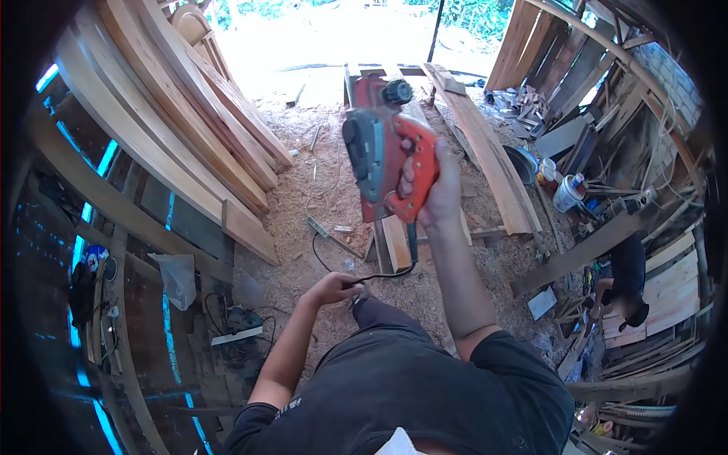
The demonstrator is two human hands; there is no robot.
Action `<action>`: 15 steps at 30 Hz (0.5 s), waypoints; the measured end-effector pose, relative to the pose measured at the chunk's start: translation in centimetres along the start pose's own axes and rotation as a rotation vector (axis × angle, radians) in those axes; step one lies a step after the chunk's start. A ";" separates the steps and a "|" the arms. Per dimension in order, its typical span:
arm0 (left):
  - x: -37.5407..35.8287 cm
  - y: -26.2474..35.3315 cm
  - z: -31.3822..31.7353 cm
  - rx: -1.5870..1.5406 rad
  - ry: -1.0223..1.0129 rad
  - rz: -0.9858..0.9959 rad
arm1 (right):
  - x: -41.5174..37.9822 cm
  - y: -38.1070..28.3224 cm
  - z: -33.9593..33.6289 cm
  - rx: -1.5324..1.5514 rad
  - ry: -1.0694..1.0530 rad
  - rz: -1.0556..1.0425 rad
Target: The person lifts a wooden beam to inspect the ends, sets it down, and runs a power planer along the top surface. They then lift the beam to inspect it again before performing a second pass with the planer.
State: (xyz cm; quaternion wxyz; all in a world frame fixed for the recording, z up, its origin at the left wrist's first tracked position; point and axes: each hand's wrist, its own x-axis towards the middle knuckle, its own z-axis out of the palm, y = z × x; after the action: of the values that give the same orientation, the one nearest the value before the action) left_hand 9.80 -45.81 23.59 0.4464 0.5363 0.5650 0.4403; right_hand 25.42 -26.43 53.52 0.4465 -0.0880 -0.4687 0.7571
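Note:
A red and black electric hand planer (377,152) is raised in front of me, its side turned toward the camera. My right hand (436,178) is wrapped round its orange handle. From the rear of the handle a black power cord (394,274) runs down and curves to the left. My left hand (334,289) is closed round that cord, low in front of my body. Behind the planer stands a wooden bench, with a long plank (485,144) lying along its right side.
Tall boards (163,129) lean on the left. Wood shavings cover the floor (303,205). A white bucket (567,194) and scrap wood stand on the right. Another person (628,277) bends at the far right. A power strip (318,227) lies on the floor.

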 end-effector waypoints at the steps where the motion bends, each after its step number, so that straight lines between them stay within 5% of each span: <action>1: 0.4 -3.8 -2.0 0.101 0.021 -0.056 | 1.5 0.0 -0.3 0.022 -0.005 -0.001; 9: -0.1 -19.0 -16.7 0.374 0.343 -0.503 | 13.2 4.2 -7.2 -0.157 0.131 0.028; 10: -0.6 -21.3 -18.7 0.329 0.515 -0.370 | 14.7 4.8 -8.2 -0.183 0.131 0.060; 15: 2.5 -8.2 -28.9 0.538 0.930 -0.107 | 21.4 10.3 -12.3 -0.340 0.268 0.214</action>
State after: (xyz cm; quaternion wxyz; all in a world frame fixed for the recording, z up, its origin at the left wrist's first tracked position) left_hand -20.23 -44.12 21.68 0.0177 0.3505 0.8224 0.4477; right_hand 13.56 -4.13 44.76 0.4007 -0.3109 -0.5140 0.6918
